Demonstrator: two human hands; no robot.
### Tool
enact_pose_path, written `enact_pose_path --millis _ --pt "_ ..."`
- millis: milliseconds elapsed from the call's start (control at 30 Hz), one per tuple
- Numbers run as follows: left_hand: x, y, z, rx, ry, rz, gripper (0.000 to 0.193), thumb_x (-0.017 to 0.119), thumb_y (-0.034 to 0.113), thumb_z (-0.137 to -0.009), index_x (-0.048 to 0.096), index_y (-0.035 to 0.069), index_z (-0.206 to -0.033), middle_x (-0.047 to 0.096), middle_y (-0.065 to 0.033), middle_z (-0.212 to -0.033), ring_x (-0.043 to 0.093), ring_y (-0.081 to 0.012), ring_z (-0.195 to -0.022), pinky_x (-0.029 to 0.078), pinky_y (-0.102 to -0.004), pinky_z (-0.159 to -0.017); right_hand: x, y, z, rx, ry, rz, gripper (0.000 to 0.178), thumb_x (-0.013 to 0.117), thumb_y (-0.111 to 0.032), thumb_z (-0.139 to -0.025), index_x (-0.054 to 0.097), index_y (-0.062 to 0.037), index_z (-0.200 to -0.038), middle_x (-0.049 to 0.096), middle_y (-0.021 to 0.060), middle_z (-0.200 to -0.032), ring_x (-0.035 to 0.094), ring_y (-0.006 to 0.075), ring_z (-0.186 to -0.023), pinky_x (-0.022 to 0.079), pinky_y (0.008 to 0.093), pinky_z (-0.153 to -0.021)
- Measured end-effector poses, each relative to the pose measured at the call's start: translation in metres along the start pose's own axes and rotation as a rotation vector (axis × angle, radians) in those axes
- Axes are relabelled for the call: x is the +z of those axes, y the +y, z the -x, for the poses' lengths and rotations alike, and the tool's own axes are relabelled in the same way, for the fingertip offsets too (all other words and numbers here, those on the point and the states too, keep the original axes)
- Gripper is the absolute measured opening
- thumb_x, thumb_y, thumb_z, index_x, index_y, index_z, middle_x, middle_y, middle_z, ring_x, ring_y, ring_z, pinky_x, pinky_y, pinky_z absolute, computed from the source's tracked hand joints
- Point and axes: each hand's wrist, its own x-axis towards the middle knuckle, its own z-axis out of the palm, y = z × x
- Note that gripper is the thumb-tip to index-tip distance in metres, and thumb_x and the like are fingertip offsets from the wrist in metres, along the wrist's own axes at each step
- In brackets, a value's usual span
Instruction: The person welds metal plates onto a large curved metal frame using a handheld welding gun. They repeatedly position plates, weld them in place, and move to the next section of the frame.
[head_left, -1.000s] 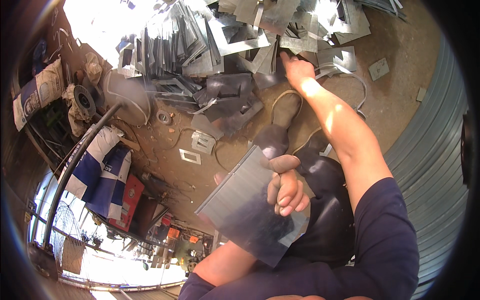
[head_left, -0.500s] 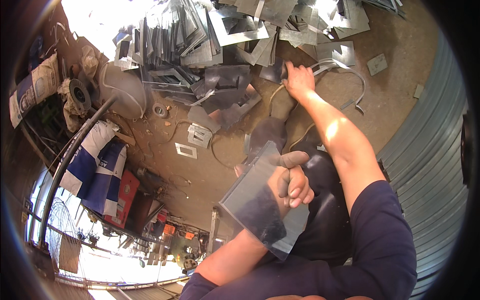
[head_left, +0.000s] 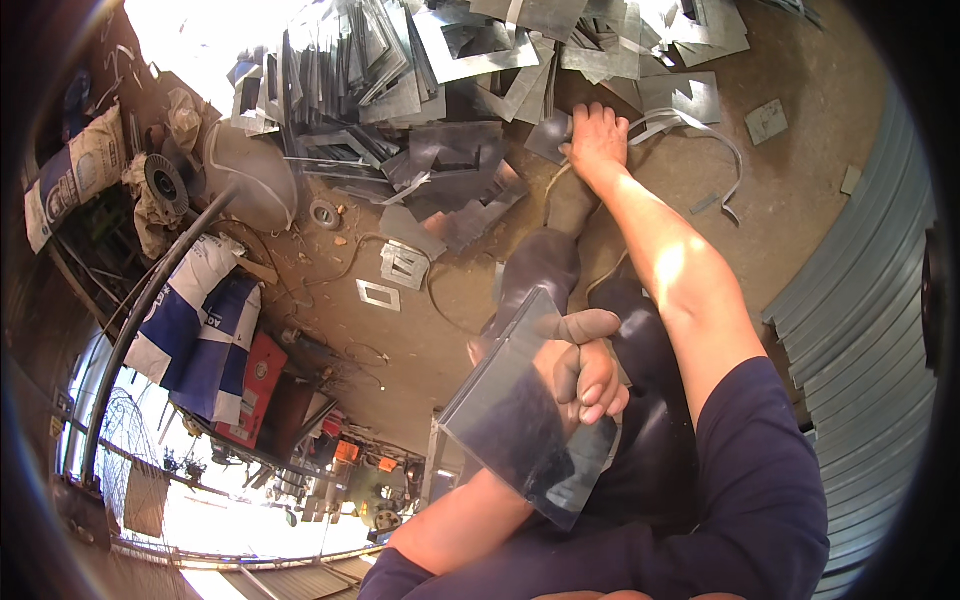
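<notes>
Scrap pile (head_left: 430,90) on dirt floor (head_left: 400,340), sheet in hand.
Left hand (head_left: 585,375) closed around a flat metal sheet (head_left: 525,415), fingers wrapped over its edge, held near lap. Right hand (head_left: 598,135) reaches out, fingers spread, touching a dark metal offcut (head_left: 551,138) at the pile's edge.

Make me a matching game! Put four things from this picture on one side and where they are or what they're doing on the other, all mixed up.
1. left hand
2. right hand
3. blue and white sack
4. corrugated metal sheet

a. lies on the floor at the left
b. grips a flat metal sheet
c. curves along the right edge
d. reaches into the scrap metal pile

Pairs: 1-b, 2-d, 3-a, 4-c
</notes>
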Motion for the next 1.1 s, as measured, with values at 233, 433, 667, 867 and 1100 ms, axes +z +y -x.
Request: enact_pose_path --millis 233,433,667,867,1100 --pt "0.049 -0.007 -0.011 -0.060 0.292 -0.152 0.096 0.035 0.073 -0.099 0.044 -0.011 -0.143 0.058 -0.0090 -0.081 0.055 -0.0192 -0.064 0.046 -0.0360 -0.071 0.012 0.043 -0.006 -0.038 -0.009 -0.177 0.047 0.080 -0.034 -0.079 0.064 -0.0076 -0.114 0.067 0.0141 -0.105 0.064 0.0355 -0.107 0.046 0.0512 -0.092" --pt "0.066 -0.018 -0.011 -0.120 0.465 -0.357 0.076 0.036 0.061 -0.106 0.050 -0.009 -0.132 0.053 -0.0032 -0.077 0.052 -0.0128 -0.064 0.046 -0.0293 -0.067 -0.038 0.119 0.053 0.022 0.186 -0.336 0.030 0.074 -0.024 -0.085 0.066 -0.0076 -0.108 0.065 0.0159 -0.100 0.062 0.0388 -0.101 0.049 0.0489 -0.086" --pt "0.083 -0.036 0.037 -0.022 0.517 -0.742 0.068 0.044 0.061 -0.105 0.056 -0.002 -0.127 0.049 0.0019 -0.076 0.048 -0.0093 -0.069 0.044 -0.0247 -0.071 -0.284 0.073 0.264 0.101 0.218 -0.550 0.035 0.074 -0.026 -0.092 0.067 0.0040 -0.107 0.065 0.0225 -0.098 0.065 0.0401 -0.095 0.052 0.0430 -0.082" --pt "0.157 -0.075 0.150 0.003 0.575 -0.727 0.049 0.055 0.054 -0.103 0.061 0.008 -0.119 0.053 0.0032 -0.086 0.051 -0.0089 -0.079 0.045 -0.0258 -0.075 -0.489 -0.074 0.446 0.006 -0.050 -0.584 0.024 0.072 -0.017 -0.092 0.056 0.0008 -0.086 0.058 0.0230 -0.080 0.057 0.0440 -0.071 0.047 0.0474 -0.064" --pt "0.212 -0.084 0.288 0.174 0.311 -0.432 0.036 0.063 0.050 -0.100 0.064 0.015 -0.111 0.067 0.0005 -0.102 0.063 -0.0136 -0.094 0.053 -0.0336 -0.082 -0.521 -0.171 0.570 -0.402 -0.101 -0.542 0.037 0.067 -0.023 -0.098 0.062 0.0008 -0.126 0.067 0.0195 -0.103 0.066 0.0377 -0.089 0.054 0.0440 -0.078"
